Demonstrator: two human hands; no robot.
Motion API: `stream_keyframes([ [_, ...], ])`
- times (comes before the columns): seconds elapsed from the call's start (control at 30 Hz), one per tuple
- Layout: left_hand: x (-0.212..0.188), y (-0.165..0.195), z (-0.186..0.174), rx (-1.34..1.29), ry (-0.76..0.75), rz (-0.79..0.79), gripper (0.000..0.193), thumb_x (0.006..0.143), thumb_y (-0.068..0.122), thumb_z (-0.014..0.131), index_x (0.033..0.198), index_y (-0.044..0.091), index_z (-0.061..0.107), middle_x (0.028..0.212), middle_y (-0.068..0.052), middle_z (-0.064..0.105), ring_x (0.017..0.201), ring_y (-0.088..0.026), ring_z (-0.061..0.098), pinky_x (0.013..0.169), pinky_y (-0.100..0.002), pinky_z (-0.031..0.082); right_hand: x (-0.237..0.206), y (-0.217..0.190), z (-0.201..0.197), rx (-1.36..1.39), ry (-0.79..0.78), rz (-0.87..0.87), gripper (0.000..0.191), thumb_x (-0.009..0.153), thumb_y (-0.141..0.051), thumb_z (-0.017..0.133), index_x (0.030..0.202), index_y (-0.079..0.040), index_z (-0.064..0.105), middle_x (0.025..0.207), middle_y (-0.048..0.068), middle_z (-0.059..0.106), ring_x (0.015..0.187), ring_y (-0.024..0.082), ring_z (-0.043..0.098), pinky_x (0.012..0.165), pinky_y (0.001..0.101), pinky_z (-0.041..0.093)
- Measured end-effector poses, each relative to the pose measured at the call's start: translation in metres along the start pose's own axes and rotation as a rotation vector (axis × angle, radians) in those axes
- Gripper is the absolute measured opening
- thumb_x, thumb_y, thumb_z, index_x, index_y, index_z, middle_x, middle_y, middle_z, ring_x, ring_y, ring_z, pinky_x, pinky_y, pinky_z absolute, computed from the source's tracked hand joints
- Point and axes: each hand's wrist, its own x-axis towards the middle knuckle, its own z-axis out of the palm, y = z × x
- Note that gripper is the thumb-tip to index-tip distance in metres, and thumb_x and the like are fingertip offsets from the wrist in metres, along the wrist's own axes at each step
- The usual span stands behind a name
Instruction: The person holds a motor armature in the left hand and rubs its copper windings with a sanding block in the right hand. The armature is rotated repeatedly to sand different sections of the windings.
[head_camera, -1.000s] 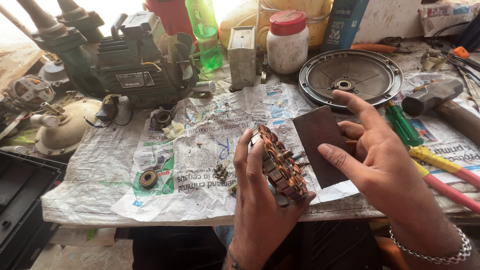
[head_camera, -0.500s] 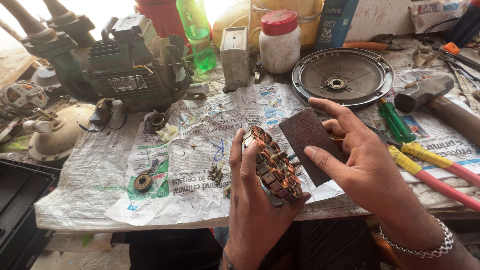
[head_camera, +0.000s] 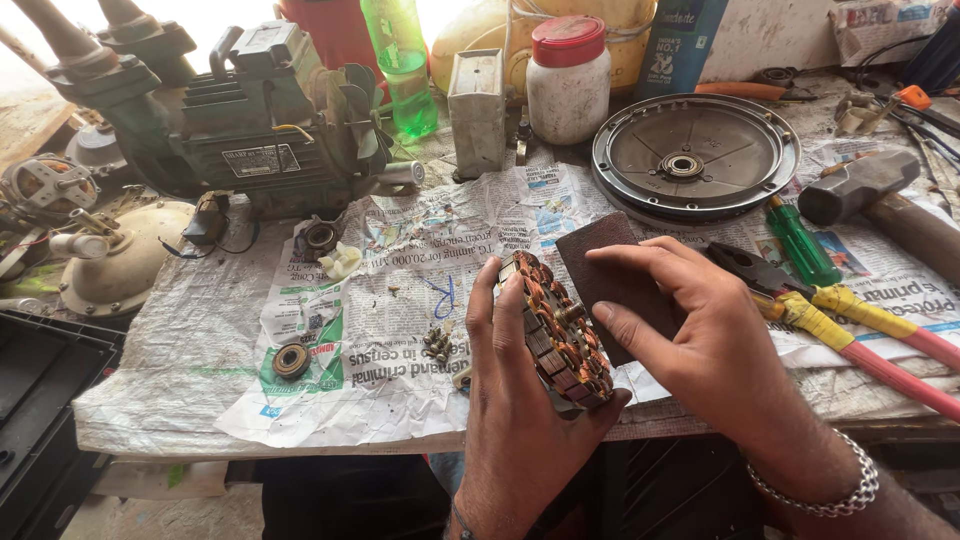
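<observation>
1. A round wound motor stator (head_camera: 556, 330), copper coils showing around its rim, is held on edge above the near edge of the bench; it stands tilted, its face turned to the right.
2. The left hand (head_camera: 520, 400) grips the stator from below and behind, fingers curled up its left side, thumb under its lower edge; the hold is closed firmly on it.
3. The right hand (head_camera: 715, 350) presses a dark brown sheet of sandpaper (head_camera: 612, 275) just beside the stator's right face; the fingers lie flat over the sheet, pinching it; a metal bracelet (head_camera: 815, 490) circles the wrist.
4. Under both hands lies spread newspaper (head_camera: 400, 300); small screws (head_camera: 437, 343) and a bearing (head_camera: 291, 360) rest on it to the left.
5. Farther off: a grey round motor cover (head_camera: 695, 155), a green-handled screwdriver (head_camera: 803, 243), a hammer (head_camera: 880, 200), a white jar with a red lid (head_camera: 568, 80), and a green pump motor (head_camera: 250, 130) at the back left.
</observation>
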Motion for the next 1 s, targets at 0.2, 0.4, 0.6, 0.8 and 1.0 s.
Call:
stream_keyframes([
  [0.2,0.001,0.001,0.001,-0.028,0.026,0.027,0.119,0.065,0.029,0.098,0.154,0.006,0.022,0.162,-0.033,0.024,0.150,-0.053,0.039,0.117,-0.058,0.046,0.000,-0.012,0.006,-0.141,0.035,-0.092,0.044,0.084,-0.008,0.073,0.126,0.000,0.066,0.108,0.010,0.069,0.098,0.020,0.072,0.083,0.0310,0.056],
  [0.4,0.000,0.001,0.005,-0.006,0.060,0.071,0.116,0.067,0.031,0.099,0.151,0.006,0.022,0.160,-0.034,0.027,0.147,-0.052,0.045,0.116,-0.057,0.048,-0.001,-0.008,0.013,-0.186,0.071,-0.177,0.043,0.085,-0.008,0.074,0.127,-0.001,0.065,0.111,0.012,0.068,0.102,0.024,0.072,0.086,0.0327,0.056],
  [0.6,0.000,-0.002,0.007,-0.004,0.080,0.091,0.112,0.071,0.028,0.098,0.150,0.005,0.023,0.159,-0.035,0.029,0.146,-0.052,0.047,0.116,-0.056,0.049,-0.003,-0.001,0.016,-0.178,0.065,-0.188,0.037,0.086,-0.010,0.074,0.122,-0.003,0.069,0.103,0.011,0.075,0.092,0.022,0.077,0.078,0.0327,0.059],
  [0.8,-0.002,-0.003,0.008,0.001,0.103,0.123,0.110,0.071,0.025,0.097,0.150,0.004,0.024,0.158,-0.034,0.031,0.147,-0.052,0.046,0.117,-0.056,0.050,-0.004,0.005,0.021,-0.220,0.068,-0.199,0.033,0.086,-0.009,0.074,0.119,-0.005,0.071,0.095,0.013,0.076,0.081,0.023,0.076,0.067,0.0339,0.057],
  [1.0,-0.002,-0.005,0.011,-0.005,0.103,0.125,0.112,0.069,0.023,0.097,0.151,0.005,0.024,0.159,-0.034,0.030,0.148,-0.052,0.046,0.118,-0.057,0.049,-0.005,0.004,0.018,-0.179,0.094,-0.184,0.030,0.087,-0.010,0.073,0.117,-0.007,0.072,0.094,0.010,0.076,0.080,0.018,0.075,0.069,0.0309,0.057],
])
